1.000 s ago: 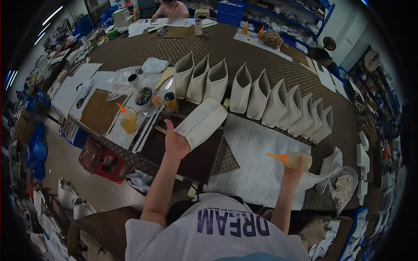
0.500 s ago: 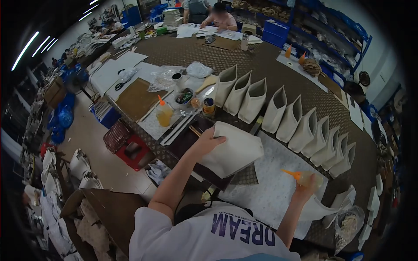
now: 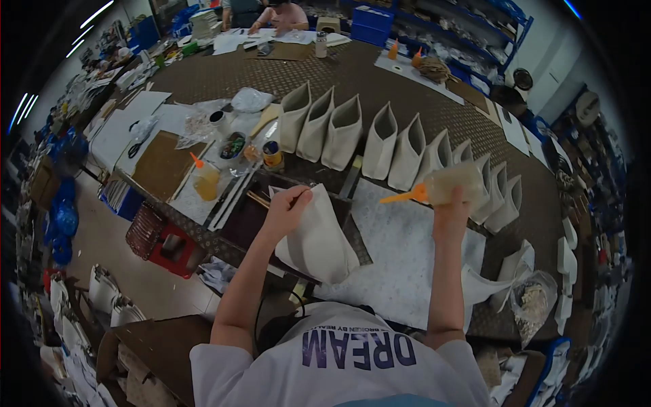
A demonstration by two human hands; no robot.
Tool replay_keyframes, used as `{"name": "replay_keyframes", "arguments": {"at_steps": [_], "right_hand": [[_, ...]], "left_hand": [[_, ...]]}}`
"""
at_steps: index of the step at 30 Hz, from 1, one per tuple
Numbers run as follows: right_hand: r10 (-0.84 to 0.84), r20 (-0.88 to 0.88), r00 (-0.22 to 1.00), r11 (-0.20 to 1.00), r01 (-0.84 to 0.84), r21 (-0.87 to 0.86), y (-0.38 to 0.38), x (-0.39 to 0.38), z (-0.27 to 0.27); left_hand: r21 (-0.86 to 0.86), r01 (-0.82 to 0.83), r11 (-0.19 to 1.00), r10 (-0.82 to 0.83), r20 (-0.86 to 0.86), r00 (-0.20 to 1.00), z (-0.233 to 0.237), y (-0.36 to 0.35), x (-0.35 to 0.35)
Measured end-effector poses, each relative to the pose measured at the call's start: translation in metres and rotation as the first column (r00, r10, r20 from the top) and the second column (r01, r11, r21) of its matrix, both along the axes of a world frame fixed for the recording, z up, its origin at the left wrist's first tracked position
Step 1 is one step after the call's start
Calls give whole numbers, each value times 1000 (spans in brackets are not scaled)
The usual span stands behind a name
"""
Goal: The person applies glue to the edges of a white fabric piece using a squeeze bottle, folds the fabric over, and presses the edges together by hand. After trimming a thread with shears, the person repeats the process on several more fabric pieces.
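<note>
My left hand pinches the top edge of an off-white fabric pouch, which hangs tilted over the near side of the table. In my right hand is a translucent squeeze bottle with an orange nozzle, held sideways with its tip pointing left toward the pouch. The tip is apart from the pouch. Beyond my hands, a row of similar pouches stands upright with open tops. Under the right forearm lies a pale patterned sheet.
Left of the pouch are a yellowish glue bottle, a small can and a bowl. A plastic bag of scraps sits at the right. A red stool stands on the floor. Another person works across the table.
My right hand has lifted the squeeze bottle off the sheet, its nozzle now nearer the pouch. My left hand has turned the pouch to hang more upright. The view has shifted right.
</note>
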State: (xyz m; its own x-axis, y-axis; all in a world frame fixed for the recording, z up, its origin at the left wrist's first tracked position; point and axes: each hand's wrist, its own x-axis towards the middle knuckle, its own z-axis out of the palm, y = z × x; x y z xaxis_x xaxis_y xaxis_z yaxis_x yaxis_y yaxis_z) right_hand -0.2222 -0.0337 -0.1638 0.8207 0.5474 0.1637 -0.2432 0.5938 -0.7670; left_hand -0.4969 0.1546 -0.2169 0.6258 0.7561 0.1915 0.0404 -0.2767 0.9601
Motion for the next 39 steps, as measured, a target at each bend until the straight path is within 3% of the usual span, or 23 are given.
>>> {"name": "replay_keyframes", "arguments": {"at_steps": [3,11,18,24,27,36,39], "right_hand": [[133,128,983,984,-115,-137,24,-22,28],[82,339,937,983,-21,-181,81,-48,9],[85,484,871,979,18,-205,97,-56,23],[19,476,879,982,73,-173,101,-51,15],[77,445,892,982,10,-189,99,-40,5],[117,501,858,959,34,-282,81,-60,1],[283,468,837,906,-72,-418,60,-77,0]], "left_hand": [[22,54,998,-52,-97,994,6,-3,8],[32,138,990,-134,-98,986,-10,0,16],[46,175,983,-169,-112,979,-10,-4,20],[50,169,984,-163,-117,980,-15,-1,23],[46,167,985,-161,-119,980,-16,0,24],[42,174,984,-169,-112,979,-13,8,24],[15,159,987,-157,-78,984,-17,12,25]]}}
